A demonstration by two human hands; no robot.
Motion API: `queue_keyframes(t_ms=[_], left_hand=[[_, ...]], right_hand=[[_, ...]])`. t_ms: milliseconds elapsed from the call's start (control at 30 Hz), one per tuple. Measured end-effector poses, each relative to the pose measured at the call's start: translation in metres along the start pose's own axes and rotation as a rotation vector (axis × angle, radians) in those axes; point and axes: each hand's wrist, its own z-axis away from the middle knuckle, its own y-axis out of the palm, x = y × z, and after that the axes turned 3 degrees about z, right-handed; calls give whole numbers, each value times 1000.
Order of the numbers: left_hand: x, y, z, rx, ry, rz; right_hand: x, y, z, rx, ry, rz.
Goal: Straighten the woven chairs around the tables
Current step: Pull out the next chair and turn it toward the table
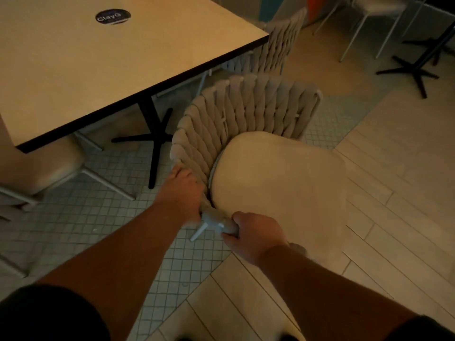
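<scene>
A beige woven chair [246,114] with a pale seat cushion [278,183] stands in the middle of the view, its curved back turned toward the square table [98,65]. My left hand [183,190] grips the near end of the woven backrest. My right hand [256,233] is closed on the chair's front corner, just above a pale metal leg [199,233]. A second woven chair [275,48] sits at the table's far right corner, its seat tucked under the tabletop.
The table has a black cross-shaped pedestal base [154,141] and a round dark sticker [112,17]. A cushioned chair [41,166] sits at the left under the table. Another black table base [416,70] and white chair legs [357,28] stand at the top right.
</scene>
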Motion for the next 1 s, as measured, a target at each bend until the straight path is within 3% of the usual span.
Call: queue_keyframes(t_ms=[567,667,833,1000], left_hand=[[-108,10,38,-21,-275,241],[-100,13,38,-28,-207,262],[-47,3,36,5,105,405],[48,-23,-11,113,86,107]], right_hand=[[-99,-36,12,118,-177,307],[-99,-33,11,109,-192,301],[-104,-33,14,88,-217,271],[-102,-33,11,68,-236,274]])
